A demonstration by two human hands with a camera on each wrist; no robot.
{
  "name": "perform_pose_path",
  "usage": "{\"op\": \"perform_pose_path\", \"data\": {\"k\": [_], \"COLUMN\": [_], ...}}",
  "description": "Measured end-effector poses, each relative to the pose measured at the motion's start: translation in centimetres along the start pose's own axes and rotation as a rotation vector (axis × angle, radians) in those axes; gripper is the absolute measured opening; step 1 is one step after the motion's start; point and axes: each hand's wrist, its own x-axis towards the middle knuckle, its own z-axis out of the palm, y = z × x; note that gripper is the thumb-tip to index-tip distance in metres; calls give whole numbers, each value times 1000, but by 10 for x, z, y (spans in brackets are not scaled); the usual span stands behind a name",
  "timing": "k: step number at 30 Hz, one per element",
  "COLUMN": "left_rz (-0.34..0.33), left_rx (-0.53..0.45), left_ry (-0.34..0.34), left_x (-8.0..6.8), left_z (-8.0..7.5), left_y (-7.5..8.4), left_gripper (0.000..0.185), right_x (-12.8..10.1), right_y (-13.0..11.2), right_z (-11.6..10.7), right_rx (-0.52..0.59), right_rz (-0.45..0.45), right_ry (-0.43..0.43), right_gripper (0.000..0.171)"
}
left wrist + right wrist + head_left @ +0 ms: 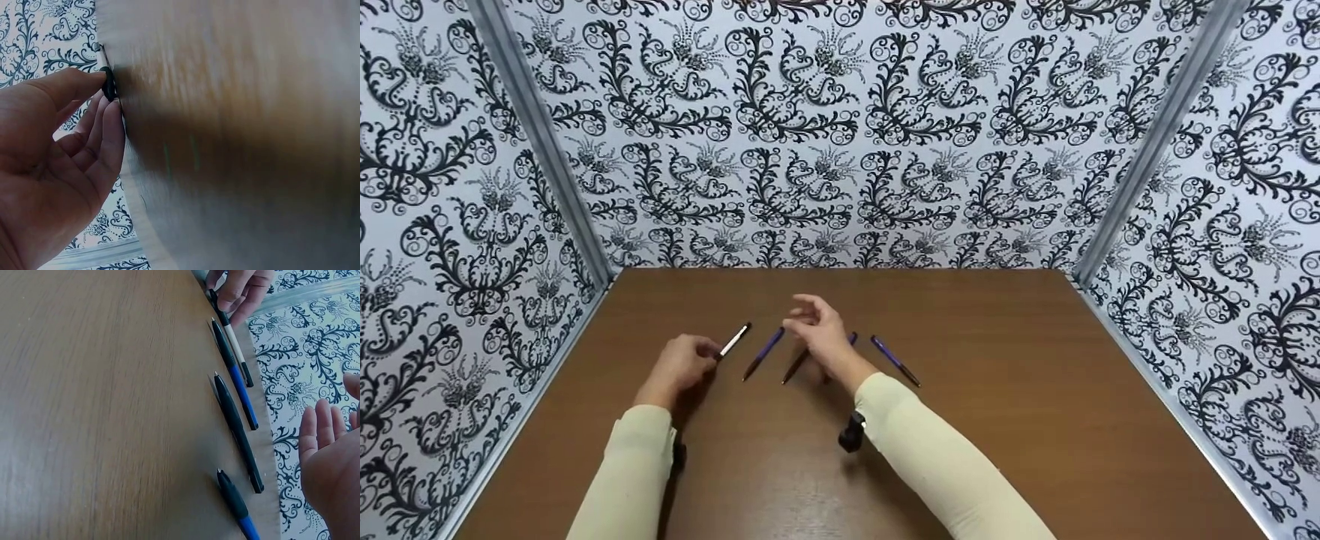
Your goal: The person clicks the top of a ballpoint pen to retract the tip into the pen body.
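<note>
Your left hand (pixel 681 365) pinches the near end of the white pen (pixel 733 340) lying on the bench (pixel 997 390), leftmost in a row with a blue pen (pixel 763 353), a dark pen (pixel 794 367) and two more blue ones. Lining them up looks nearly done. Your right hand (pixel 817 332) hovers relaxed, holding nothing, and hides most of the fourth pen (pixel 853 338); the left wrist view is blurred.

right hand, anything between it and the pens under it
Nothing visible. The right hand hovers open above the dark pen, with only bare table around; the left hand pinches the white pen off to the side.
</note>
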Motion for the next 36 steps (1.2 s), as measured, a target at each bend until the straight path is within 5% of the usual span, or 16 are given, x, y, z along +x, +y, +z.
{"op": "perform_pose_path", "data": {"k": [12,28,36], "left_rz": [0,-51,2], "left_rx": [23,-56,-44], "left_ry": [37,1,59], "left_x": [-2,0,-1], "left_z": [-2,-4,-5], "left_y": [0,0,10], "left_gripper": [23,21,25], "right_x": [-2,-1,-1], "right_y": [0,-2,-1], "right_z": [-1,-9,-13], "right_rx": [-22,-30,-34], "right_rz": [-27,-14,-11], "right_ry": [-20,-13,-18], "right_gripper": [48,48,47]}}
